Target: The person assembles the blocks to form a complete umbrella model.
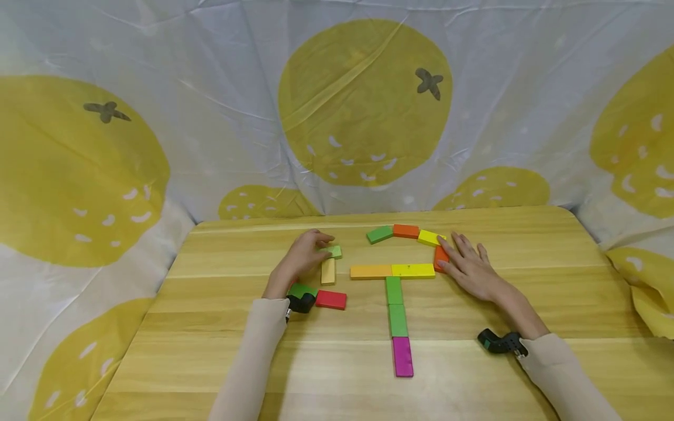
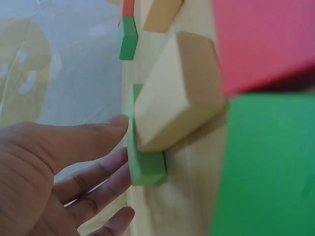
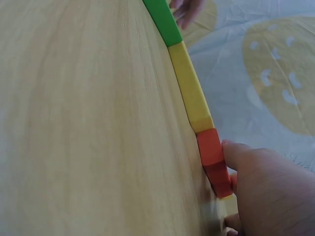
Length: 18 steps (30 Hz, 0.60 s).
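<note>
Head view: two bare hands work among coloured blocks on a wood table (image 1: 210, 362), patterned curtain (image 1: 226, 117) behind. Centre: an orange block (image 1: 371, 272) & a yellow block (image 1: 413, 270) lie end to end as a crossbar; two green blocks (image 1: 398, 320) & a magenta block (image 1: 403, 356) run down from it. Above, an arch (image 1: 406, 231) of blocks curves to an orange-red block (image 1: 442, 259) at R. R hand (image 1: 471, 272) touches that one, thumb & forefinger apart, other fingers spread. L hand (image 1: 301, 257) is at a light green block (image 1: 336, 252), just beyond a cream block (image 1: 328, 272); a red block (image 1: 331, 300) lies nearer.

L wrist view: thumb tip meets the light green block's edge, fingers beyond; can't tell if it's clamped.

R wrist view: thumb's against the orange-red block, by the yellow block's end; can't tell how firmly.

Step in hand, prob.: R hand trues up the arch's end, L hand handles a loose block. Next move prob. calls for a sure pinch on the light green block w/o nudging the cream one, R hand light so the arch doesn't shift.
</note>
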Available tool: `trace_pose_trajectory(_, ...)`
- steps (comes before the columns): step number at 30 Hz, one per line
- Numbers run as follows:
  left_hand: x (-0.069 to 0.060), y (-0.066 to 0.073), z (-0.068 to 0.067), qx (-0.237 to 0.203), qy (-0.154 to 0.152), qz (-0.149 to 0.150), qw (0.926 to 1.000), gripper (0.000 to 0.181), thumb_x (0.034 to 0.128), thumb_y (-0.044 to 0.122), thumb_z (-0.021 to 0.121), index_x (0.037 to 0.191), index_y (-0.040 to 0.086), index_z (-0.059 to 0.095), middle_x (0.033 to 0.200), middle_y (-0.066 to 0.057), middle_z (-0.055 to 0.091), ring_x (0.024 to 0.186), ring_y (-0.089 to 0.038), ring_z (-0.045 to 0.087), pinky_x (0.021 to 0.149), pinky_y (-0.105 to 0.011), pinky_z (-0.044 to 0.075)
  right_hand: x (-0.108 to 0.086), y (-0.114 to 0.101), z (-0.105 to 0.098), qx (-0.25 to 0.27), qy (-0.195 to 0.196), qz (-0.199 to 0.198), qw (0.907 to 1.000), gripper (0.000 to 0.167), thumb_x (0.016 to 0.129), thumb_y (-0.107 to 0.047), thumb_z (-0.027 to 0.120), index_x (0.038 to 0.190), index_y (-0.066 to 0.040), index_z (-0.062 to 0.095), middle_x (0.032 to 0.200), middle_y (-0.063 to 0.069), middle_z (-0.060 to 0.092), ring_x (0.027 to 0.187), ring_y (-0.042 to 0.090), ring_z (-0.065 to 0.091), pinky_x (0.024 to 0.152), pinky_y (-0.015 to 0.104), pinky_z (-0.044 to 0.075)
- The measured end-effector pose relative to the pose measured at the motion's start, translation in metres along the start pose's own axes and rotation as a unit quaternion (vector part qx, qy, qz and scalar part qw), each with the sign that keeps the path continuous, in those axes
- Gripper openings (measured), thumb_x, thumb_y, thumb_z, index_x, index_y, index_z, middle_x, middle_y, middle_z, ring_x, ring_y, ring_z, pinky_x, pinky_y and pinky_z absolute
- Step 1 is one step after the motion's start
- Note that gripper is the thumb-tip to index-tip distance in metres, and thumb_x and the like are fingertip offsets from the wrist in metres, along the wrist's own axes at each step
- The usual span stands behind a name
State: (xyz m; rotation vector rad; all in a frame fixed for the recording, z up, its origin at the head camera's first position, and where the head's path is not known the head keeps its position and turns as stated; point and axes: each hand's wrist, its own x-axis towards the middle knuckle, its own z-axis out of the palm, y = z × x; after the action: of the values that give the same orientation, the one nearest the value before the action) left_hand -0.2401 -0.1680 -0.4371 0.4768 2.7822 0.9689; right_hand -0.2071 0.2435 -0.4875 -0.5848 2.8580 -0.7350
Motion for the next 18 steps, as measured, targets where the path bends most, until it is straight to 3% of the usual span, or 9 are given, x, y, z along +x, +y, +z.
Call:
trace_pose_trajectory(6,-0.01,-0.004,0.001,0.01,0.009,-0.007,0.9999,0.037,0.0966,0.002,0.069,0.134,0.0,0.068,0.123,-0.019,0.066,0.117,-0.036,0.066,0.099,-0.048,0.056,-0.001,0.001,-0.002,0.001,0.0,-0.001,1.0,0.068,0.112,-0.044,0.039,0.168,-0.016,0.013,0.171,0.03,0.001,0.158,0.052,0.0,0.12,0.076,-0.008)
trace_pose_trajectory(10,-0.016,-0.003,-0.001,0.03,-0.002,-0.014,0.9995,0.041,0.0969,0.003,0.07,0.138,0.003,0.066,0.119,-0.018,0.066,0.114,-0.035,0.066,0.096,-0.046,0.056,-0.001,0.001,-0.001,0.003,-0.002,-0.001,1.0,0.068,0.112,-0.045,0.039,0.168,-0.016,0.014,0.171,0.03,0.001,0.158,0.052,0.0,0.12,0.076,-0.007)
trace_pose_trajectory(14,-0.025,-0.001,-0.006,0.039,-0.035,-0.02,0.9984,0.05,0.0983,0.006,0.069,0.147,0.007,0.058,0.121,-0.018,0.061,0.104,-0.029,0.062,0.082,-0.036,0.053,0.0,0.001,0.0,-0.001,-0.001,0.001,1.0,0.068,0.112,-0.044,0.04,0.168,-0.016,0.016,0.171,0.03,0.002,0.158,0.052,0.001,0.12,0.076,-0.007)
trace_pose_trajectory(18,-0.031,-0.004,-0.013,0.02,-0.091,-0.006,0.9956,0.061,0.0966,0.002,0.068,0.154,0.007,0.049,0.125,-0.021,0.052,0.091,-0.023,0.049,0.07,-0.027,0.042,0.001,0.001,0.001,-0.003,0.0,0.002,1.0,0.068,0.111,-0.045,0.04,0.168,-0.016,0.016,0.171,0.029,0.003,0.158,0.052,0.001,0.12,0.076,-0.007)
